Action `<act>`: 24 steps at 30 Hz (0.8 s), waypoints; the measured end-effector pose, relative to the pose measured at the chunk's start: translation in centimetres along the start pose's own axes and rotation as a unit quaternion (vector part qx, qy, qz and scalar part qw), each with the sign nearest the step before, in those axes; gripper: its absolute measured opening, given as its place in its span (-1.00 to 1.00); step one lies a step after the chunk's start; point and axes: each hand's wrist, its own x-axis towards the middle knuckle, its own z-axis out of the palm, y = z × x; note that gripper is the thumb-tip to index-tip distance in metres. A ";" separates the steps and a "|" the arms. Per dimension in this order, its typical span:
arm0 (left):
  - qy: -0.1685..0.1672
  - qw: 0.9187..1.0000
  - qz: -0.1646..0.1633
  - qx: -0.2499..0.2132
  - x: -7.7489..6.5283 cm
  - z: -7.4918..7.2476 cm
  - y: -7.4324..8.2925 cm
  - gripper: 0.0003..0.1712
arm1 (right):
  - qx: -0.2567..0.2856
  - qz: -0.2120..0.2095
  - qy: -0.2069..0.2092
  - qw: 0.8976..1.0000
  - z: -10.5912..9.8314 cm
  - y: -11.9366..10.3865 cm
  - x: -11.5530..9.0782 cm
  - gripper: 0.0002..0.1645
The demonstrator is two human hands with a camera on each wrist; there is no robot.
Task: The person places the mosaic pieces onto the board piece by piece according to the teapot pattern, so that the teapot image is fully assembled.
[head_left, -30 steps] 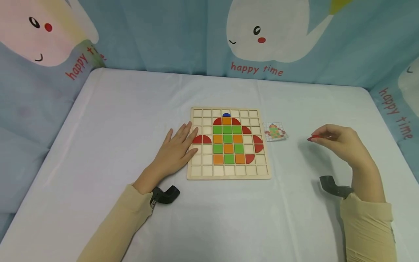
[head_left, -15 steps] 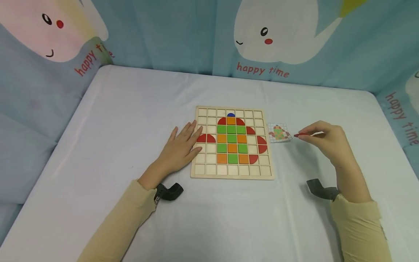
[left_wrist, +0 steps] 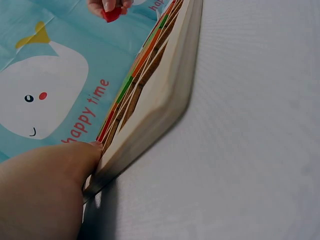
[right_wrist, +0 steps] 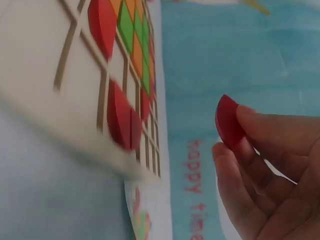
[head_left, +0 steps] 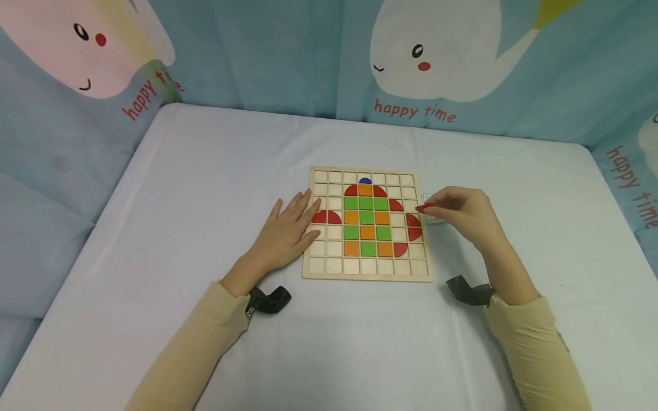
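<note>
A wooden grid board (head_left: 367, 275) lies mid-table, with green and orange squares, several red quarter-circle pieces and a blue half-round piece set in its cells. My left hand (head_left: 281, 238) rests spread on the board's left edge, fingertips over the outer cells. Between thumb and fingers my right hand (head_left: 462, 214) pinches a red quarter-circle piece (right_wrist: 230, 121), held above the board's right edge. In the right wrist view, red pieces (right_wrist: 124, 120) sit in the board below and left of that hand. The pattern card (head_left: 434, 219) is mostly hidden under the right hand.
White cloth covers the table (head_left: 247, 148). A blue curtain (head_left: 267, 57) with whale prints hangs behind it. Each wrist wears a black camera mount; the left mount (head_left: 272, 300) lies just below the board's lower left corner.
My right hand has moved left with the red quarter-circle piece, from the open table past the card to the board's right edge. The left hand stays on the board; the head view shifts slightly.
</note>
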 end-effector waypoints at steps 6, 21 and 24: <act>-0.003 1.000 -0.002 0.003 0.0 0.0 0.0 -0.29 | -0.007 0.006 -0.039 0.999 2.1 -1.2 0.7 -0.80; -0.007 1.000 -0.002 0.007 0.2 0.1 -0.1 -0.28 | 0.002 -0.052 -0.102 0.993 6.9 -3.9 2.1 -0.89; -0.007 1.000 -0.002 0.005 0.1 0.0 -0.1 -0.28 | 0.002 -0.050 -0.115 0.992 7.9 -4.4 2.4 -0.88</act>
